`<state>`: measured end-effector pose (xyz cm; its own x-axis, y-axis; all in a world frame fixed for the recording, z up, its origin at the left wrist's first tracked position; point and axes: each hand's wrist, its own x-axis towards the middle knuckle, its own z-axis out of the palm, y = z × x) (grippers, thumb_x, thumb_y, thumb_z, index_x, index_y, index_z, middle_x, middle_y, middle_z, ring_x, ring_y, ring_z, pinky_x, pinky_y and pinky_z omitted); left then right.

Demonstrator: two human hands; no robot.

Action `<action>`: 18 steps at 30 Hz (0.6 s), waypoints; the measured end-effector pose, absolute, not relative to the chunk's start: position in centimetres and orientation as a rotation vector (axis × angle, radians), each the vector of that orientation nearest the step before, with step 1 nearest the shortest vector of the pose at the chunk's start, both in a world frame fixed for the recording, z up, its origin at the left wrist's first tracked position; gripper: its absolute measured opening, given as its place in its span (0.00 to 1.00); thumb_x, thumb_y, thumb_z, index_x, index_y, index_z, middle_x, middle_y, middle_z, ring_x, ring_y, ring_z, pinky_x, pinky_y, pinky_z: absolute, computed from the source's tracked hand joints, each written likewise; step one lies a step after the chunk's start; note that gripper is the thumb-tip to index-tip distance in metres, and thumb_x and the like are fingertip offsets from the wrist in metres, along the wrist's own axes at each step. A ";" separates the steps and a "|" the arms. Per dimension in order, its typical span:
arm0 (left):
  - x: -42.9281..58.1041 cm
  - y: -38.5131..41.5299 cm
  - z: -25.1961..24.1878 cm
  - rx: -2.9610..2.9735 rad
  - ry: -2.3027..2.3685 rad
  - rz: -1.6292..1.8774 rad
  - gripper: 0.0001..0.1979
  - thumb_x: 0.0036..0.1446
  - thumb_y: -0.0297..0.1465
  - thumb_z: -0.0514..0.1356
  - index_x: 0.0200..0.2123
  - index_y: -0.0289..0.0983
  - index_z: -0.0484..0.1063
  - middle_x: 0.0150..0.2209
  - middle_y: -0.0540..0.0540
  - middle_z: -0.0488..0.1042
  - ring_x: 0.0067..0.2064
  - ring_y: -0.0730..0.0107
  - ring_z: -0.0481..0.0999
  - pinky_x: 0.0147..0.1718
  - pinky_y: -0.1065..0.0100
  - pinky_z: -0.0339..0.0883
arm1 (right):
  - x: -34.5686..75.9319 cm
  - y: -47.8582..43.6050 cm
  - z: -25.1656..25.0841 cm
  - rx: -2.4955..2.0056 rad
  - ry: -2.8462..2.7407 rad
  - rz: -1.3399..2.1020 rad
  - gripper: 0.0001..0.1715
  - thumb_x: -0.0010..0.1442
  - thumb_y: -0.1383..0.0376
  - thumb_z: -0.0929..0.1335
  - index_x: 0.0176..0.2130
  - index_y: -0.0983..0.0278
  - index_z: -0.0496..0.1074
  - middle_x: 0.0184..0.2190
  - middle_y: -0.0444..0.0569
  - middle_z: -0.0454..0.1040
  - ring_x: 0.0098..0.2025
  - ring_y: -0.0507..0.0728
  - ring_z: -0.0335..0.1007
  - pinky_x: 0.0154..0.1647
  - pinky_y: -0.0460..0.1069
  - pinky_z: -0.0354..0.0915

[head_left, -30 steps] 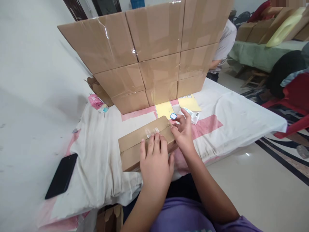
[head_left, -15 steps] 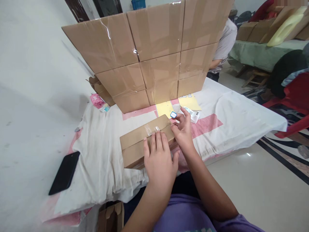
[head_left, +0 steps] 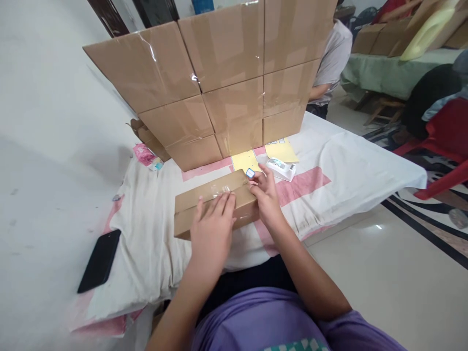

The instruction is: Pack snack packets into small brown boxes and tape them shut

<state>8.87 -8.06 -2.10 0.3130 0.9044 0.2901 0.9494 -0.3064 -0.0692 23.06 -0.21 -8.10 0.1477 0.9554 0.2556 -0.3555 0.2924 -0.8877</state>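
Note:
A small closed cardboard box (head_left: 204, 195) lies on the white cloth in front of me, with a strip of clear tape across its top seam. My left hand (head_left: 212, 229) rests flat on the box top, its fingers stretched out beside the tape. At the box's right end is my right hand (head_left: 266, 195), thumb and fingers pinched together. A small blue-bordered white label (head_left: 250, 173) sticks up from these fingers. Just beyond that hand are a white tape dispenser (head_left: 281, 169) and a yellow sheet of labels (head_left: 245, 161).
A tall stack of taped cardboard boxes (head_left: 234, 112) stands at the back of the table. A black phone (head_left: 99, 261) lies at the left edge, a pink packet (head_left: 144, 155) farther back. Behind the stack, a person in a grey shirt (head_left: 334, 58) is partly hidden. A red chair (head_left: 446, 141) is at right.
The small box has moved a little away from me and left, its front side now showing. My left hand has slid left and back on it; my right hand still pinches the label.

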 end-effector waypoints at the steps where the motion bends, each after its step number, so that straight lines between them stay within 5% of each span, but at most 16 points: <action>1: 8.3 -7.7 -1.9 -2.353 -1.680 -0.273 0.24 0.67 0.25 0.54 0.65 0.36 0.64 0.65 0.42 0.70 0.63 0.54 0.73 0.69 0.41 0.52 | 22.9 -0.7 -8.2 -0.760 -0.934 1.123 0.31 0.60 0.65 0.68 0.60 0.53 0.60 0.48 0.45 0.69 0.47 0.54 0.70 0.54 0.53 0.67; 7: 7.6 -6.1 -2.0 -2.282 -1.697 -0.253 0.25 0.67 0.26 0.53 0.65 0.32 0.63 0.65 0.37 0.70 0.64 0.51 0.71 0.69 0.41 0.51 | 22.6 -3.8 -6.9 -0.736 -0.814 1.015 0.15 0.61 0.61 0.73 0.47 0.57 0.70 0.42 0.46 0.73 0.45 0.55 0.71 0.50 0.51 0.69; 13: 7.4 -6.4 -2.7 -2.215 -1.747 -0.454 0.24 0.69 0.36 0.53 0.66 0.38 0.63 0.66 0.42 0.69 0.64 0.48 0.68 0.69 0.38 0.45 | 22.3 -6.7 -4.1 -0.504 -0.871 1.199 0.16 0.61 0.63 0.75 0.46 0.56 0.70 0.33 0.42 0.73 0.34 0.52 0.70 0.38 0.49 0.69; 18: 6.7 -7.4 -2.2 -2.270 -1.725 -0.589 0.26 0.65 0.36 0.58 0.65 0.39 0.63 0.65 0.42 0.70 0.64 0.45 0.66 0.69 0.36 0.40 | 21.2 -8.9 -3.2 -0.464 -0.975 1.240 0.14 0.65 0.67 0.71 0.49 0.55 0.68 0.33 0.42 0.74 0.35 0.53 0.70 0.40 0.50 0.70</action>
